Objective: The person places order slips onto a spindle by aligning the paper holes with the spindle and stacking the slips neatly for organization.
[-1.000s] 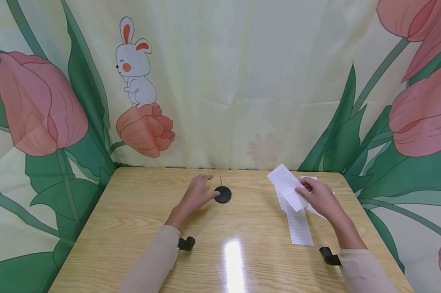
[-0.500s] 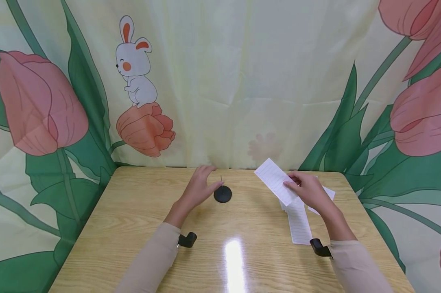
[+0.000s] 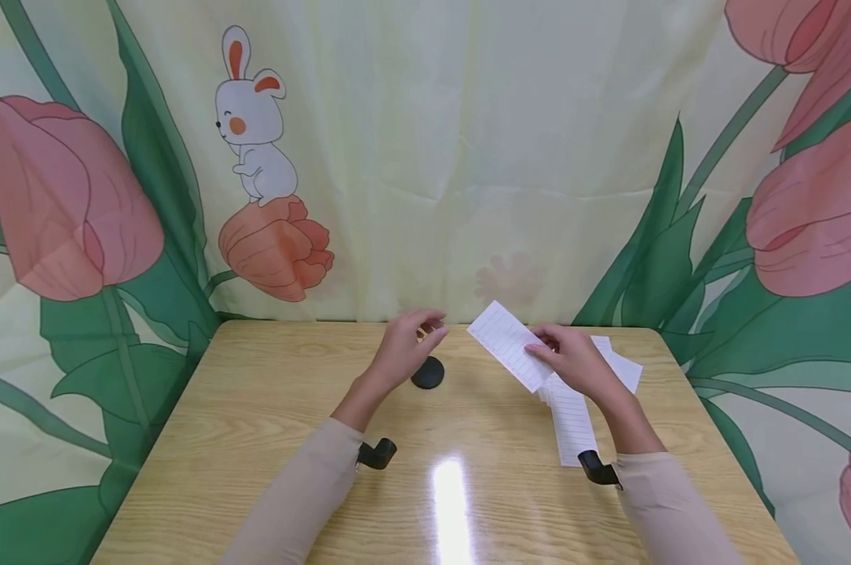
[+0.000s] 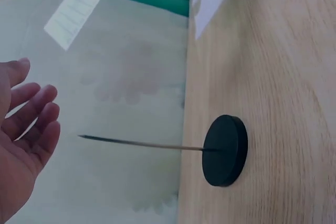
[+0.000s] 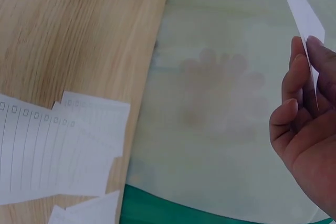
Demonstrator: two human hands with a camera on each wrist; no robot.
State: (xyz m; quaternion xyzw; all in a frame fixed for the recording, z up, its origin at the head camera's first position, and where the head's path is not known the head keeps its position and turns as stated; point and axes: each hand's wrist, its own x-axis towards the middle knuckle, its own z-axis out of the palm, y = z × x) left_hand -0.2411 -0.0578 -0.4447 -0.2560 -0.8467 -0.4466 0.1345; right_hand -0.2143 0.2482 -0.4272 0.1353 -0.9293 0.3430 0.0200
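Note:
My right hand [image 3: 574, 361] pinches a lined paper slip [image 3: 506, 345] between thumb and fingers, raised above the table. In the right wrist view the slip [image 5: 304, 17] shows nearly edge-on. My left hand [image 3: 404, 349] holds nothing; its fingers are loosely bent, above and beside a bill spike with a round black base [image 3: 428, 373]. The left wrist view shows the spike's thin pointed rod [image 4: 142, 144] standing upright from its base [image 4: 224, 150], apart from the fingers. No paper is on the rod.
Several lined paper slips [image 3: 574, 424] lie overlapping on the wooden table [image 3: 270, 408], below and beside my right hand. Behind the table's back edge hangs a curtain [image 3: 411, 173] printed with tulips and a rabbit.
My right hand has carried the paper slip leftward, away from the loose slips. The left hand has risen and shifted a little right, over the spike. The spike's base stays in place.

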